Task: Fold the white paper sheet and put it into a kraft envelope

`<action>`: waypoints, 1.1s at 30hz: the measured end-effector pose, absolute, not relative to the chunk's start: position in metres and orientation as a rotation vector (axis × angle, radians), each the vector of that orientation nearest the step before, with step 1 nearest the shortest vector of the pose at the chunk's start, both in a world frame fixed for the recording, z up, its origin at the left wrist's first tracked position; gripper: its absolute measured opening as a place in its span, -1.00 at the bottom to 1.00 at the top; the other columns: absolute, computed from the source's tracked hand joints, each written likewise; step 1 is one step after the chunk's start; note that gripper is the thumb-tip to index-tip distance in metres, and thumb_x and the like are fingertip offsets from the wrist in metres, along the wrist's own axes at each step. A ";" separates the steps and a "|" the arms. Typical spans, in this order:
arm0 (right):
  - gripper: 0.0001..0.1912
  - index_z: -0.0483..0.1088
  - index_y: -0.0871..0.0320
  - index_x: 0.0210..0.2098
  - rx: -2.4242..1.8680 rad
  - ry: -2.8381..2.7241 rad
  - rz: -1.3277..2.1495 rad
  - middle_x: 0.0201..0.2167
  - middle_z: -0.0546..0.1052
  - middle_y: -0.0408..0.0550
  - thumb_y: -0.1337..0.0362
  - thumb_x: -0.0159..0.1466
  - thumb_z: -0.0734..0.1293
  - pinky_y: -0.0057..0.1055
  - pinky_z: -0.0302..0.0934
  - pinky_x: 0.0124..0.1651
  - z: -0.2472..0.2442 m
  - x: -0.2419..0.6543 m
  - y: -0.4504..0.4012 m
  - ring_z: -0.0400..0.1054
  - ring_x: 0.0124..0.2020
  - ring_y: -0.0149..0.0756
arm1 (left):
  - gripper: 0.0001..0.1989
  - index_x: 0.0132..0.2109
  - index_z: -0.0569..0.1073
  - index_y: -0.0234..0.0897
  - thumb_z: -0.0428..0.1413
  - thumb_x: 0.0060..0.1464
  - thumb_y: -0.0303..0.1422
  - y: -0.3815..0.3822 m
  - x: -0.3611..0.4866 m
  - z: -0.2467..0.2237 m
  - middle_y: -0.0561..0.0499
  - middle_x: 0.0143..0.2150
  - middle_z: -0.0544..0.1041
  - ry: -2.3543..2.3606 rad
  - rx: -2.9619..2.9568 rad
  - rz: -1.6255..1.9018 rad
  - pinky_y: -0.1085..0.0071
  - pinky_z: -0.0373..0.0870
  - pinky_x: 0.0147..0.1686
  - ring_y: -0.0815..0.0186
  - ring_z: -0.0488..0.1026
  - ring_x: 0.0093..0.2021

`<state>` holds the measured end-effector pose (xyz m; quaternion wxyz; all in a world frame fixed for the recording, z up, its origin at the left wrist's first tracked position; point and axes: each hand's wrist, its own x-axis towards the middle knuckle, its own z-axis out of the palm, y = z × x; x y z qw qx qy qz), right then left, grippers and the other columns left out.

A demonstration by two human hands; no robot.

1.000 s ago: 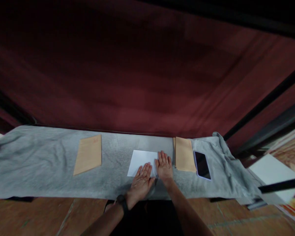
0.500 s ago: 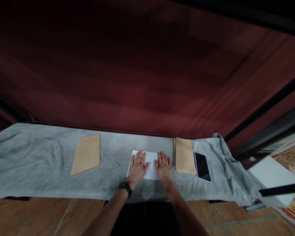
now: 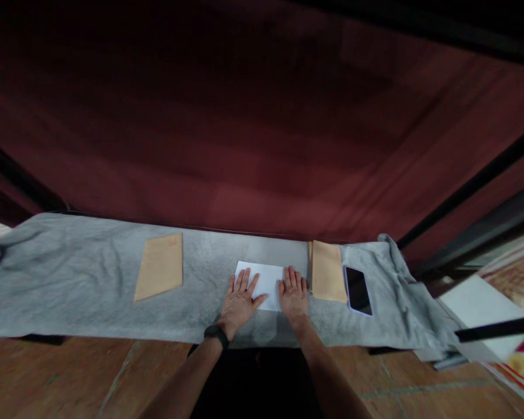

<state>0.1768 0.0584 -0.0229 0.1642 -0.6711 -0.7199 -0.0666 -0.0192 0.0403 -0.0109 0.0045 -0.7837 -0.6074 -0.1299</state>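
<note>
Seemingly the paper [image 3: 271, 278] is laid flat but not yet released, mid-tabletop [image 3: 213, 262] between the brown sheet [image 3: 160, 265] left and brown stack [image 3: 328, 273] right — left hand [image 3: 238, 301] spread on its near-left part, right hand [image 3: 293, 298] flat at its right edge, neither grip pinching.

Open room surrounds one envelope [image 3: 160, 266] toward the left edge of the table [image 3: 87, 308]; stacked envelopes [image 3: 328, 272] and a phone [image 3: 358, 291] obstruct rightward.

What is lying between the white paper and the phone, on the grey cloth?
In the head view, the right hand rests at the right end of the white paper; beyond it, stacked brown envelopes lie beside the phone.
</note>
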 end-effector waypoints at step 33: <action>-0.44 0.08 0.26 0.39 -1.742 -2.133 -0.210 0.39 0.11 0.23 0.11 0.50 0.01 0.03 -0.04 0.34 -0.035 0.169 -0.025 0.04 0.37 0.01 | -0.43 0.36 0.21 -0.36 -0.20 0.35 -0.16 0.015 -0.008 0.000 -0.31 0.41 0.16 -1.907 -2.491 -0.313 -0.26 -0.26 0.33 -0.10 0.01 0.43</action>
